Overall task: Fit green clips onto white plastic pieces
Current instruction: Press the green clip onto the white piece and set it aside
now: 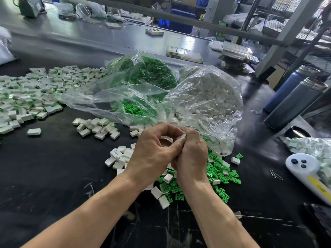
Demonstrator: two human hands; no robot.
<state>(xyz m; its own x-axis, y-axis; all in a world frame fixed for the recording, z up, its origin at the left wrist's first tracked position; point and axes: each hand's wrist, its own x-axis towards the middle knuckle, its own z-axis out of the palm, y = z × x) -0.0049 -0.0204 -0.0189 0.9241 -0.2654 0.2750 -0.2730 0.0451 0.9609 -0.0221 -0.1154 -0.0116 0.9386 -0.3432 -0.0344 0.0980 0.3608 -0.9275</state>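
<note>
Desk point(53, 176) held finished pieces point(26, 97) at upper left and loose clips point(220, 174) at centre right. Left hand point(154, 154) and right hand point(192, 154) met at centre, both pinching one white piece point(182, 136) with its clip point(186, 134). Squaring the clip before pressing would probably seat it cleanly.

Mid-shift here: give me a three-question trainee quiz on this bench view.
1. True or false: both hands meet on one white piece.
2. Which bag lies further to the person's right: A) the bag of green clips or B) the bag of white pieces?
3. Fill in: the loose green clips lie on the ____ table.

Key
1. True: the left hand and right hand pinch it together, a bit of green at its edge.
2. B.
3. Black.
</note>
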